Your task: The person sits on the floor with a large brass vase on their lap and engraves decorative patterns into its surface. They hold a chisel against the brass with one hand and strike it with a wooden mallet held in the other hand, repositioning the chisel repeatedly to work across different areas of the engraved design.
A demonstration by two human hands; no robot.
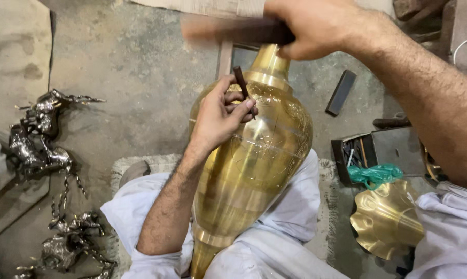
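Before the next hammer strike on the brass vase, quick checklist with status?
1. Left hand has the chisel in a firm grip: ok.
2. Chisel tip touching the vase wall: cannot tell, fingers hide it.
3. Right hand raised with the hammer: ok, though motion-blurred.
4. Vase braced in the lap, neck pointing away: ok.
5. Left fingers out of the strike path: not ok, they wrap close under the chisel head.

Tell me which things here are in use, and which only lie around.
In use: brass vase; thin dark punch in left hand; dark wooden mallet in right hand.

Lying around: dark metal horse figures; wavy brass dish; dark flat bar; tool box.
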